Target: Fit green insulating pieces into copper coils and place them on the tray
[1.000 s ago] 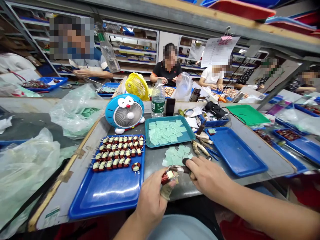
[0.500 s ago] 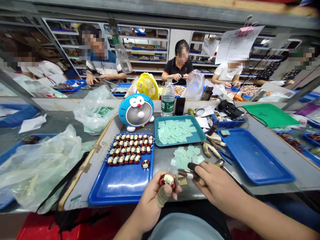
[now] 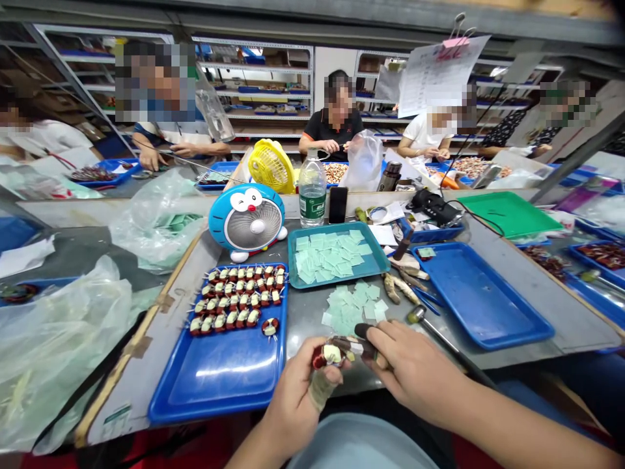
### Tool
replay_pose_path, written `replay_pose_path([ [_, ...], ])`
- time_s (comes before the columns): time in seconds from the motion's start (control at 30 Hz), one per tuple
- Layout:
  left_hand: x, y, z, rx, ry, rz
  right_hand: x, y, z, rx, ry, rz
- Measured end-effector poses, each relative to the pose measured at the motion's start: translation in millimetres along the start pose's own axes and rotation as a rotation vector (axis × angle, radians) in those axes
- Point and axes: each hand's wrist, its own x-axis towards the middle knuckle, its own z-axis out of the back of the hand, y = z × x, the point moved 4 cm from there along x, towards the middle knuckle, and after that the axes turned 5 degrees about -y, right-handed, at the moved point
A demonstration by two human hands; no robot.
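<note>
Left hand [image 3: 290, 400], head view: closed around a copper-wound coil [image 3: 333, 355], its pale face turned up, presumably so that one end is presented to the tool. Tan wrap [image 3: 322, 384] worn on the thumb, likely as padding against wire. Right hand [image 3: 415, 361] wrapped about a plier-like tool [image 3: 357, 347], its head brought up to the coil; whether wire is bitten cannot be told. In the left blue tray [image 3: 219, 374], similar coils [image 3: 231, 320] are set in tight rows at the far end, perhaps for easy counting; one lone coil [image 3: 270, 327] is laid just apart. Pale green squares [image 3: 349, 309] are heaped on the bench [image 3: 303, 322] near the hands, probably for short reach; more are held in the teal tray [image 3: 375, 262] behind. Cartoon-faced fan [image 3: 258, 227] stood beyond the coils, turned toward the near side, likely for air.
</note>
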Motion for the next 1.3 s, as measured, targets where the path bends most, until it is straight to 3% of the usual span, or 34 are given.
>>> replay_pose_path([
  [0.23,10,0,-13.4,-0.581,0.191,0.118,4,-21,12,-0.020,-0.055,0.034],
  [0.33,13,4,-20.3,-0.676,0.223,0.145,10,-17,9,0.004,-0.034,0.085],
  [0.53,11,8,-21.2,-0.561,0.199,0.170,10,-13,1,0.013,-0.003,0.131],
  [0.67,10,4,-17.6,-0.431,0.178,0.164,7,-12,0,0.006,0.014,0.114],
  [0.83,11,-4,-19.0,-0.427,0.186,0.158,8,-10,6,-0.010,0.014,0.125],
  [1.13,6,-2,-21.8,-0.449,0.140,0.184,4,-5,-4,-0.094,-0.189,0.127],
  [1.3,5,-10,-12.0,-0.321,0.222,0.157,-2,-4,-10,0.063,-0.046,0.072],
])
